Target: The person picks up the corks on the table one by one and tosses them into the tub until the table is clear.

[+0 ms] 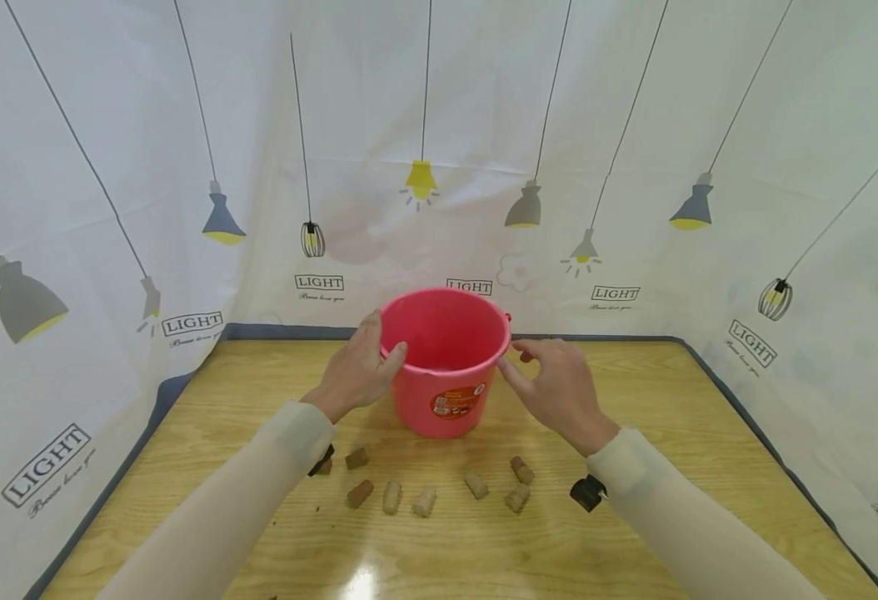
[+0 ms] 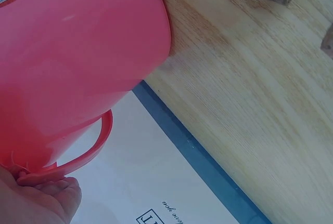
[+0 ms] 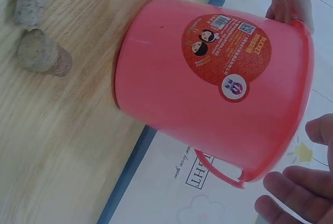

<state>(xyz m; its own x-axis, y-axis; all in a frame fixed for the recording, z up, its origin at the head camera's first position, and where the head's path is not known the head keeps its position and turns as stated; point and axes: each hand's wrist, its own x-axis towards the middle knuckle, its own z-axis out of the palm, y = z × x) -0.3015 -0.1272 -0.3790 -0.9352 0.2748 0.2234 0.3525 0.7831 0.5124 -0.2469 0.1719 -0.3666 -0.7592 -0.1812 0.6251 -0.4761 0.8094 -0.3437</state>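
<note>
A pink plastic bucket (image 1: 418,402) stands upright on the wooden table, its mouth facing up and a red oval label (image 3: 223,47) on its near side. My left hand (image 1: 356,367) grips the rim at its left, thumb over the edge and fingers outside. In the left wrist view those fingers lie by the joint of the pink handle (image 2: 96,146), which hangs down behind the bucket. Beside the right of the rim is my right hand (image 1: 559,387), with thumb and fingers spread. The right wrist view shows a gap between its fingertips (image 3: 273,182) and the bucket.
Several small stubby cylinders lie in front of the bucket, some reddish brown like this piece (image 1: 360,493), others tan like this one (image 1: 424,502). A white curtain (image 1: 379,275) printed with lamps surrounds the table (image 1: 649,517) at the back and sides.
</note>
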